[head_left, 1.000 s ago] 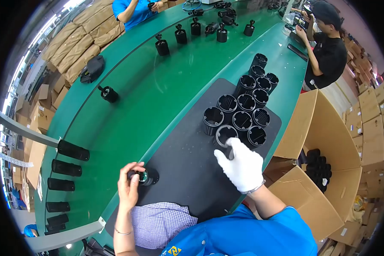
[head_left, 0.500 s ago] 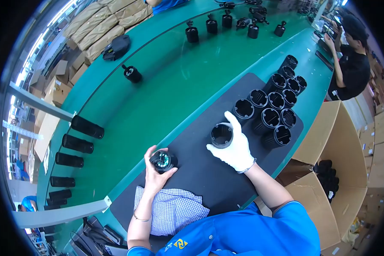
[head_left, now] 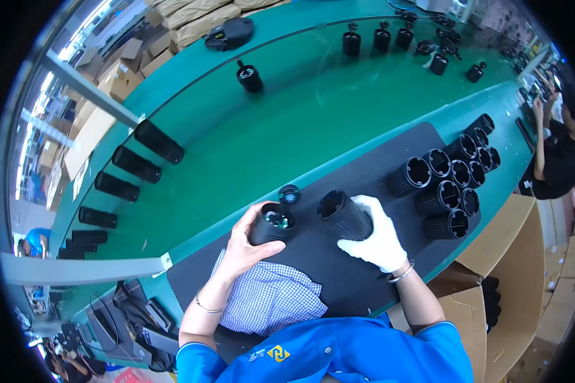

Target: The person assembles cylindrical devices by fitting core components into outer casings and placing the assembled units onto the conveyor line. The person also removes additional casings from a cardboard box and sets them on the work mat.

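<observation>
My bare left hand [head_left: 241, 247] is wrapped round a black cylinder [head_left: 273, 223], its open top facing up and shiny greenish parts showing inside. Just behind its rim is a small round black piece with a bluish glassy face [head_left: 290, 194]; whether it is attached to the cylinder I cannot tell. In its white glove, my right hand [head_left: 382, 237] grips a hollow black cylindrical housing [head_left: 350, 218] with a textured side. This housing tilts so that its open end points up and left towards the other cylinder. A dark mat [head_left: 313, 271] lies under both hands.
Several hollow black housings [head_left: 438, 196] stand on the mat's right. A checked cloth [head_left: 271, 300] lies by my left forearm. Beyond, several black cylinders [head_left: 137, 164] line the green conveyor [head_left: 249, 147]. An open carton [head_left: 514, 306] is at right, near a person in black [head_left: 559, 156].
My right hand has tilted its housing from facing up to leaning left. The left hand's cylinder now shows its open top, with the small round piece behind it. The camera view has shifted.
</observation>
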The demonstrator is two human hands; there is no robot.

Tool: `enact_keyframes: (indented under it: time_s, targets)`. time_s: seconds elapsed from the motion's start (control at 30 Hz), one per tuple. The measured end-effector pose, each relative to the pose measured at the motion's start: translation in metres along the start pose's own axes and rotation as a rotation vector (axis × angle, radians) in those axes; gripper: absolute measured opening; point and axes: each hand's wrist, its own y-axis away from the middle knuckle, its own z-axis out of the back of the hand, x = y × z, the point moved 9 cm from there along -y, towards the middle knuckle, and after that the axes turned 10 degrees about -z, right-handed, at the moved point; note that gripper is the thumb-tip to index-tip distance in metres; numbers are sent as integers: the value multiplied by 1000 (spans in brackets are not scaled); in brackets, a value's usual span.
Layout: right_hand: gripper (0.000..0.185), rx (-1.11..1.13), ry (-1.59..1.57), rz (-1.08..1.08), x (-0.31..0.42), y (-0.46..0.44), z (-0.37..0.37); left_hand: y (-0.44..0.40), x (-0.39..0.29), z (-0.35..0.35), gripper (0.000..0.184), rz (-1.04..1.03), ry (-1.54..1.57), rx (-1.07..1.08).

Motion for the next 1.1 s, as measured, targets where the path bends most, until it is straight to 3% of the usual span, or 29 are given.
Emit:
enact_keyframes:
  time_s: [0.07, 0.23, 0.4, 0.57, 0.7, 0.87, 1.1]
  targets:
    - [72, 64, 1, 88, 14, 1, -5, 3, -2, 6, 68, 4, -27, 7]
    - [65, 107, -257, -87, 14, 3, 1, 10, 2, 3, 70, 41, -44, 103]
    - [53, 209, -160, -26, 27, -11, -1, 12, -7, -7, 73, 29, -59, 174]
    - [41, 247, -266, 66, 33, -16, -8, 10, -20, -21, 73, -54, -143, 264]
    - [26, 331, -367, -149, 25, -21, -12, 10, -28, -28, 74, -121, -261, 291]
    - [21, 322, -291, -72, 28, -26, -14, 11, -28, -31, 71, -118, -301, 297]
    - [18, 329, -221, -166, 45, -40, -2, 9, -35, -43, 73, -165, -156, 236]
